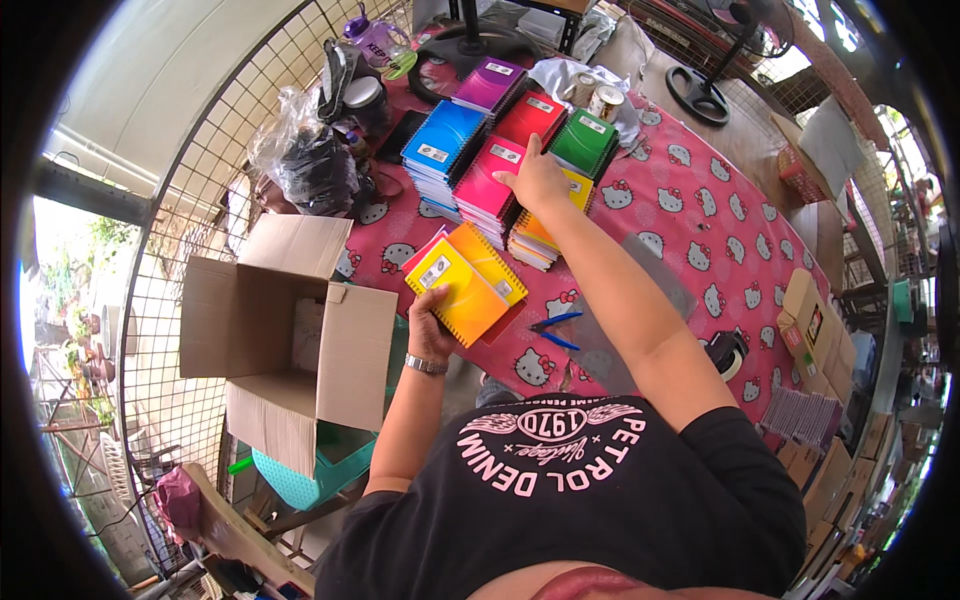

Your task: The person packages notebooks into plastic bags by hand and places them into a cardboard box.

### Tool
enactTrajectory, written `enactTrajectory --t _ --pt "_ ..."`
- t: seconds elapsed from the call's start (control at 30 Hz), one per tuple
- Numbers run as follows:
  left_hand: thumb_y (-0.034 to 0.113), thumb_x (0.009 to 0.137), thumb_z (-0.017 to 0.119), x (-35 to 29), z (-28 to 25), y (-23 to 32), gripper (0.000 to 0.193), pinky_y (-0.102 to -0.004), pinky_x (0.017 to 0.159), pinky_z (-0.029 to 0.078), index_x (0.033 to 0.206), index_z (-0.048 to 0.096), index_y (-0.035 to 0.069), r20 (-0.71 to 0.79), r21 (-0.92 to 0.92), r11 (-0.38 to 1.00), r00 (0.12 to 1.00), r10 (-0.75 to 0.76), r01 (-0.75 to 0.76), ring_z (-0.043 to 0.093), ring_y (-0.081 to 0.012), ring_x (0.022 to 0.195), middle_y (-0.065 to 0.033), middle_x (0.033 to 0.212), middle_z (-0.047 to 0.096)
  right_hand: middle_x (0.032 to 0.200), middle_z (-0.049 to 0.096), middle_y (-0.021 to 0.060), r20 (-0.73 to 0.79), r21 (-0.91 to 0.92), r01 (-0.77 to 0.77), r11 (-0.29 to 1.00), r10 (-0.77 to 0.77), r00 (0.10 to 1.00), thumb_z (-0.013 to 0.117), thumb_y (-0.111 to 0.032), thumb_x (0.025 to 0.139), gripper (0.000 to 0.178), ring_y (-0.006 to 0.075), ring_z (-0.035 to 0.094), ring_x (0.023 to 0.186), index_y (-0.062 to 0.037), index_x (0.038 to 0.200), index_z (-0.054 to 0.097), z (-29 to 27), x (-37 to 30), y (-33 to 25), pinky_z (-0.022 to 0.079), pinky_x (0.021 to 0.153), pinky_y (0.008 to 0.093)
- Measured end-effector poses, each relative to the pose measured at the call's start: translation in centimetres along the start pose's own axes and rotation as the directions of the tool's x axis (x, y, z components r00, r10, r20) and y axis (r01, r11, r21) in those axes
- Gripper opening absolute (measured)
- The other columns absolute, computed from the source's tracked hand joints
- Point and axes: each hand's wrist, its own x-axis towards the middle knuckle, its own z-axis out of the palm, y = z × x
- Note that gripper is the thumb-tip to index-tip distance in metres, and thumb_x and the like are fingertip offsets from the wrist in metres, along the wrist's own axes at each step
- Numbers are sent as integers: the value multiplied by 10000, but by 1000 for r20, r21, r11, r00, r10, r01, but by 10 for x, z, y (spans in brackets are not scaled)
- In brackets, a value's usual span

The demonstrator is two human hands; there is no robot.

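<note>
My left hand (pixel 431 326) is closed on a few fanned spiral notebooks (pixel 462 303), a yellow one on top and an orange-yellow one behind. A pink edge shows under them. My right hand (pixel 543 186) reaches over the stacks, its index finger and thumb spread apart and its other fingers partly hidden. It is nearest the red stack (pixel 530 116), the pink stack (pixel 487 185) and the yellow stack (pixel 532 241); contact is unclear. Around these stand blue (pixel 436 138), purple (pixel 489 84) and green (pixel 583 143) notebook stacks.
An open cardboard box (pixel 357 350) stands left of the pink patterned table cover (pixel 690 240). Blue-handled pliers (pixel 556 328) lie near a clear sheet (pixel 625 350). Beyond are plastic bags (pixel 310 165), a purple-lidded jug (pixel 380 45) and a fan base (pixel 697 95). A tape dispenser (pixel 728 353) sits right.
</note>
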Motion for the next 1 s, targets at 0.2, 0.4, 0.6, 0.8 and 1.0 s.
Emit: enactTrajectory --t 0.2,0.4,0.6,0.8,1.0 --pt "146 806 648 0 -16 5 450 -454 909 512 1212 519 3 -32 60 997 999 42 -40 638 -301 1000 -143 1114 638 1128 544 255 -435 352 351 868 -180 882 811 -135 672 891 395 590 1028 -91 1366 254 -1 4 4 487 884 433" --pt "545 835 624 -7 -8 17 703 -473 979 456 1312 456 56 11 -42 992 993 116 -115 551 -294 1162 -123 1238 579 840 554 57 329 649 226 726 -536 777 868 -248 637 1025 159 579 805 -86 1441 254 -58 -49 -56 489 763 292" --pt "322 841 637 0 1 15 474 -430 890 514 1206 524 41 -22 30 995 995 93 -92 618 -266 1026 -106 1126 629 986 634 242 -150 470 166 867 -107 983 796 -310 717 890 285 661 921 -36 1392 284 29 52 -55 520 793 396" --pt "273 842 632 -14 -26 11 428 -415 884 511 1186 535 38 -105 56 998 993 47 -41 619 -254 1022 -103 1111 637 1010 630 252 -178 580 207 788 -126 976 744 -177 732 826 303 658 930 -38 1394 269 31 18 -57 518 804 400" --pt "426 868 620 -33 13 -17 599 -452 946 484 1294 468 34 76 26 995 992 -96 94 570 -293 1133 -128 1219 598 1195 535 211 165 604 217 767 -386 908 743 -259 747 869 304 549 1102 12 1412 252 15 -143 43 446 934 364"
